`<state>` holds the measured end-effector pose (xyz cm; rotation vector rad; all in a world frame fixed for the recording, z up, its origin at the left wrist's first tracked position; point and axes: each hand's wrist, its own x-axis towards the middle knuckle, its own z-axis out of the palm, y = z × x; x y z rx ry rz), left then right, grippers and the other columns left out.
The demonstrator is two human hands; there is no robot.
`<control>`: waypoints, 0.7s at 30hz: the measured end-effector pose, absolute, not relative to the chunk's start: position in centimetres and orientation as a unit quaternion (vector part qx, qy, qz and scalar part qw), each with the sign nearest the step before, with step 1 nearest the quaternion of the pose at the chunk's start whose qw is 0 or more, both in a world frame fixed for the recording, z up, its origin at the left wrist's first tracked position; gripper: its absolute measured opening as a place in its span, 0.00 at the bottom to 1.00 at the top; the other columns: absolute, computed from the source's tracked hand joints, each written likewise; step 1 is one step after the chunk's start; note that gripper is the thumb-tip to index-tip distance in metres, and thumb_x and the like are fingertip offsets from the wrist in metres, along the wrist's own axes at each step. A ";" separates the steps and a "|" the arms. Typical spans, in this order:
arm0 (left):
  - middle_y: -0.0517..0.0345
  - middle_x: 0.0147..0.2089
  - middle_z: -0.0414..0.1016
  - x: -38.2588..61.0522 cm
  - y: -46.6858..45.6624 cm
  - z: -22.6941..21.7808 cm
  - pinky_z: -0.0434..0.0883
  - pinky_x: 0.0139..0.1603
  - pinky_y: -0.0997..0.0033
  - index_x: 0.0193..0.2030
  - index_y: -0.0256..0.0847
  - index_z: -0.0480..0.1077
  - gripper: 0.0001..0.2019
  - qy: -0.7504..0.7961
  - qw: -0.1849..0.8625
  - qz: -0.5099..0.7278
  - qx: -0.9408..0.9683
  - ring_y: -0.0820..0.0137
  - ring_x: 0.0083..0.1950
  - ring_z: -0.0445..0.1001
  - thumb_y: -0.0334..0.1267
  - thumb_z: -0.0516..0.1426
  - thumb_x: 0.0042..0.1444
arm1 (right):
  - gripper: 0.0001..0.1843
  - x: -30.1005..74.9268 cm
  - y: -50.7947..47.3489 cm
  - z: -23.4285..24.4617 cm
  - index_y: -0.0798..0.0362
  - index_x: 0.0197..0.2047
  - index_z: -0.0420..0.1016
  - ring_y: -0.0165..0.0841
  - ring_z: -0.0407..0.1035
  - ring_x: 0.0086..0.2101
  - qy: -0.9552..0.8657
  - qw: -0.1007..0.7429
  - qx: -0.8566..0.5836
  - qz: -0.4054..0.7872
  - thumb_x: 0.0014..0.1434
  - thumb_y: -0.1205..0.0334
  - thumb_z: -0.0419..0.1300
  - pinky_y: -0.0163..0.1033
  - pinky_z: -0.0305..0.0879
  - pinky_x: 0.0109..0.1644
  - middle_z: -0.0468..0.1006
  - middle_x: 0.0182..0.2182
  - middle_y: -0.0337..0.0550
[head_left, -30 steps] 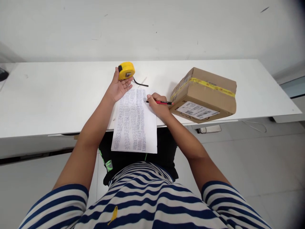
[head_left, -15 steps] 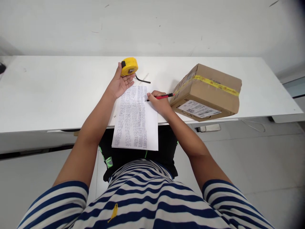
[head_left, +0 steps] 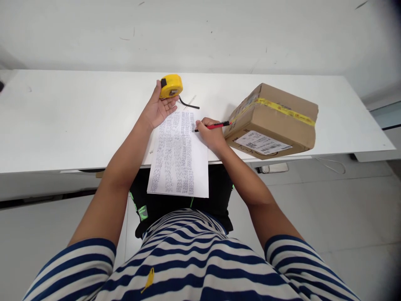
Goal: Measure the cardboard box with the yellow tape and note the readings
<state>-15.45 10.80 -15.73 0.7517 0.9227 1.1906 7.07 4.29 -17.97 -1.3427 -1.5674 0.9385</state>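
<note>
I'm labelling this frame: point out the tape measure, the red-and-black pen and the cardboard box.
Tape measure (head_left: pixel 171 86), head view: middle of its yellow case.
Red-and-black pen (head_left: pixel 214 126), head view: its red barrel.
Cardboard box (head_left: pixel 277 120), head view: its broad brown face.

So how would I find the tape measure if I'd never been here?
Find the long white table with a cardboard box on its right side. Left of the box, beyond the top of the paper, the person's left hand holds the tape measure. It's chunky and mostly yellow with a black strap, while the box is brown and the pen is thin, red and black.
</note>
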 end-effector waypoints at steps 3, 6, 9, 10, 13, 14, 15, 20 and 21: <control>0.47 0.44 0.86 -15.4 10.8 -15.7 0.78 0.57 0.69 0.51 0.40 0.79 0.35 0.416 0.664 0.523 0.336 0.65 0.53 0.85 0.72 0.51 0.65 | 0.22 7.1 4.2 -17.9 0.48 0.21 0.57 0.29 0.56 0.27 -0.637 0.412 -0.532 0.377 0.63 0.57 0.60 0.39 0.54 0.34 0.59 0.20 0.33; 0.47 0.43 0.86 -15.4 10.8 -15.6 0.78 0.59 0.67 0.53 0.40 0.79 0.36 0.427 0.656 0.521 0.342 0.64 0.53 0.85 0.72 0.50 0.65 | 0.22 7.1 4.2 -17.9 0.48 0.21 0.57 0.29 0.55 0.27 -0.638 0.418 -0.532 0.368 0.64 0.58 0.60 0.39 0.54 0.34 0.59 0.20 0.33; 0.48 0.42 0.86 -15.4 10.9 -15.7 0.78 0.59 0.66 0.52 0.41 0.80 0.38 0.432 0.655 0.518 0.341 0.63 0.52 0.85 0.74 0.49 0.64 | 0.23 7.1 4.3 -17.9 0.48 0.20 0.55 0.28 0.53 0.26 -0.633 0.418 -0.537 0.368 0.63 0.59 0.60 0.39 0.51 0.33 0.57 0.20 0.32; 0.47 0.42 0.86 -15.4 10.9 -15.7 0.78 0.59 0.66 0.51 0.41 0.80 0.38 0.432 0.656 0.517 0.340 0.63 0.52 0.85 0.74 0.49 0.64 | 0.23 7.1 4.3 -18.0 0.48 0.20 0.54 0.28 0.52 0.26 -0.632 0.418 -0.538 0.371 0.63 0.60 0.60 0.39 0.51 0.33 0.56 0.20 0.32; 0.46 0.41 0.86 -15.4 11.0 -15.7 0.78 0.57 0.67 0.49 0.42 0.80 0.37 0.420 0.661 0.524 0.335 0.63 0.52 0.85 0.75 0.50 0.62 | 0.24 7.0 4.2 -17.9 0.48 0.20 0.53 0.28 0.53 0.26 -0.626 0.429 -0.537 0.368 0.64 0.60 0.59 0.39 0.51 0.33 0.56 0.20 0.32; 0.46 0.41 0.86 -15.4 11.0 -15.7 0.79 0.56 0.67 0.49 0.42 0.80 0.37 0.415 0.662 0.527 0.333 0.63 0.51 0.85 0.75 0.51 0.62 | 0.24 7.0 4.2 -17.9 0.48 0.20 0.53 0.28 0.54 0.27 -0.626 0.432 -0.537 0.365 0.64 0.60 0.59 0.39 0.51 0.34 0.56 0.20 0.32; 0.46 0.41 0.85 -15.4 11.0 -15.7 0.79 0.56 0.67 0.48 0.42 0.80 0.37 0.413 0.663 0.529 0.331 0.63 0.51 0.85 0.75 0.51 0.62 | 0.24 7.0 4.2 -17.8 0.48 0.20 0.53 0.28 0.54 0.27 -0.627 0.432 -0.537 0.362 0.64 0.60 0.59 0.39 0.51 0.34 0.56 0.20 0.32; 0.46 0.42 0.85 -15.4 10.9 -15.7 0.78 0.56 0.68 0.47 0.42 0.80 0.35 0.418 0.664 0.525 0.329 0.63 0.53 0.85 0.74 0.51 0.63 | 0.24 7.2 4.2 -17.9 0.47 0.20 0.52 0.28 0.52 0.26 -0.637 0.415 -0.535 0.370 0.63 0.60 0.60 0.39 0.50 0.33 0.55 0.19 0.32; 0.46 0.42 0.85 -15.4 10.9 -15.7 0.78 0.56 0.67 0.47 0.42 0.80 0.35 0.415 0.666 0.526 0.329 0.63 0.53 0.85 0.73 0.51 0.63 | 0.24 7.2 4.2 -18.0 0.47 0.21 0.52 0.28 0.52 0.26 -0.634 0.416 -0.536 0.371 0.64 0.59 0.60 0.39 0.50 0.33 0.55 0.19 0.32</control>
